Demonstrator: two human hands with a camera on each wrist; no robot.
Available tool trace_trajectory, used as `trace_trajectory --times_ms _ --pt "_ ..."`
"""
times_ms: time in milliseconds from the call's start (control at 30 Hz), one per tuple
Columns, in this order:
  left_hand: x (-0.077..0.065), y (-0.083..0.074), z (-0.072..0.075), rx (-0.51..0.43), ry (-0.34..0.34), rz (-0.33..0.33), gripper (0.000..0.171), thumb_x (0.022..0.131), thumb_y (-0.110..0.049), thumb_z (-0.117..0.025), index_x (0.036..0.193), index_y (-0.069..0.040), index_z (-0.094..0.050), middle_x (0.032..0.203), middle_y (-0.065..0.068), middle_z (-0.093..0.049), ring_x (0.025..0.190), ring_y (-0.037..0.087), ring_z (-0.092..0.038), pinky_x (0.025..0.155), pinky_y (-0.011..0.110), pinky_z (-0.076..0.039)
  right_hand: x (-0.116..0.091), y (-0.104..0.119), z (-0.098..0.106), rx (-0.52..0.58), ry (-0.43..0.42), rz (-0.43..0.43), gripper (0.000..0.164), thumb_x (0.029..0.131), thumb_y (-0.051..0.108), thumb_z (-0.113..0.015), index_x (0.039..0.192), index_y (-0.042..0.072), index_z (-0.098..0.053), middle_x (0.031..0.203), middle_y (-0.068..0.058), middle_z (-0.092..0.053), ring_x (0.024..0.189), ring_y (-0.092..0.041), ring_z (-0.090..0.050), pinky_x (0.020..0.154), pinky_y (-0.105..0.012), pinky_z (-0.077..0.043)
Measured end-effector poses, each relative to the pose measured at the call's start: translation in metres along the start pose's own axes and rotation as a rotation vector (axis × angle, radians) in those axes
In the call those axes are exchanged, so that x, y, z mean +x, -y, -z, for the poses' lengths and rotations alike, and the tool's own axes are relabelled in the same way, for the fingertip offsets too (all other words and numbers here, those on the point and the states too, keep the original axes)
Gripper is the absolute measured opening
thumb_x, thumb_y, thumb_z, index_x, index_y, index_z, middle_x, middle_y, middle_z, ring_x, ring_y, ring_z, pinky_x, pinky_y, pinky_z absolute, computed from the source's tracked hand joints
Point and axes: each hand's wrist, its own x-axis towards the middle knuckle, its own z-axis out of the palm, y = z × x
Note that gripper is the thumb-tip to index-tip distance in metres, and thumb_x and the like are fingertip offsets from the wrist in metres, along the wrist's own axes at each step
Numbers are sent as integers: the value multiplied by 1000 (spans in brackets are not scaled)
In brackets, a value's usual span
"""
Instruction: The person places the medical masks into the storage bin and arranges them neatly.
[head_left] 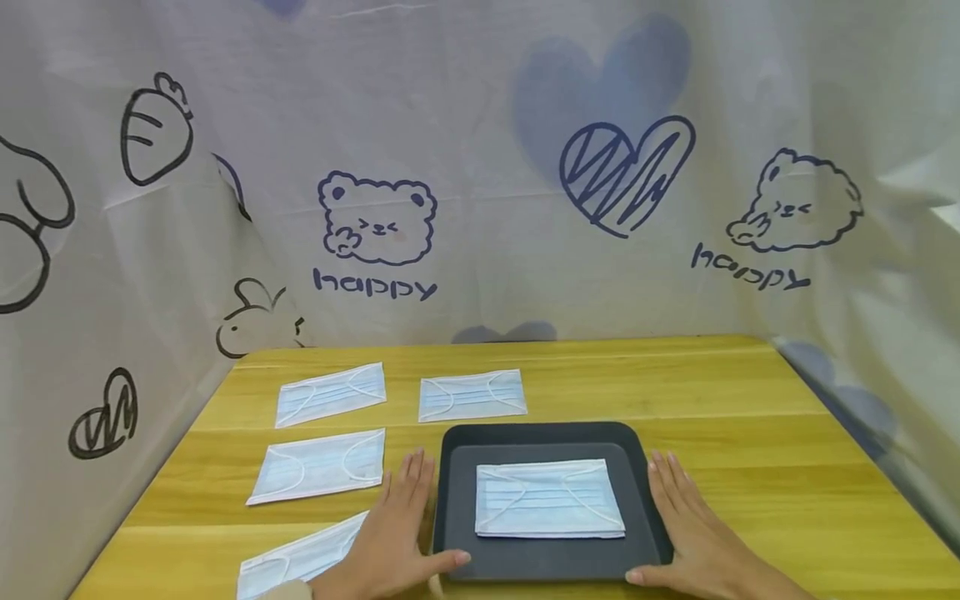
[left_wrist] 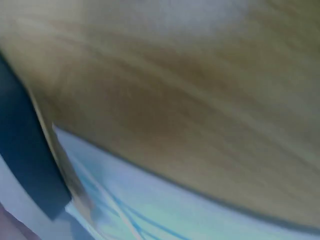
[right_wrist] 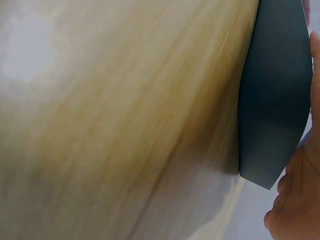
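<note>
A dark grey rectangular tray (head_left: 540, 565) sits at the near side of the table. On it lie light-blue disposable face masks (head_left: 551, 498) in a flat pile, with white ear loops on top; how many is hidden. My left hand (head_left: 393, 533) lies along the tray's left side, fingers straight and thumb at the near left corner. On the opposite side my right hand (head_left: 701, 533) has straight fingers along the edge, its thumb at the near right corner. In the right wrist view, the tray's outer wall (right_wrist: 275, 95) runs beside that hand.
Left of the tray lie three face masks: a far one (head_left: 330, 395), a middle one (head_left: 318, 467) and a near one (head_left: 300, 558) partly covered by my left hand. Another mask (head_left: 472, 396) lies behind the tray. Drawn-on white cloth (head_left: 480, 167) surrounds the wooden table (head_left: 787, 467).
</note>
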Motion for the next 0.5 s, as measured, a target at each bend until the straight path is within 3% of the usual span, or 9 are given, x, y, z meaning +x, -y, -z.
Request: trace_trajectory --times_ms 200,400,500 --pt "-1 14 21 -39 -188 6 99 72 -55 -70 144 -1 -29 150 21 -27 137 41 -26 107 58 -26 -1 0 0 12 2 -14 126 65 69 -67 147 -4 -5 155 -4 19 138 -8 27 104 -10 21" --pt "-4 37 44 -140 -303 -19 81 73 -38 -76 138 -5 -42 147 17 -35 129 43 -38 91 59 -43 -2 0 0 23 2 -15 124 66 67 -67 147 -4 -5 155 -7 17 138 -8 27 104 -10 21" --pt "-3 48 54 -160 -361 -43 78 72 -31 -79 137 -7 -44 144 16 -40 125 41 -44 87 57 -46 -2 1 -1 20 -3 -9 124 67 66 -67 147 -4 -4 155 -9 15 139 -9 26 104 -10 21"
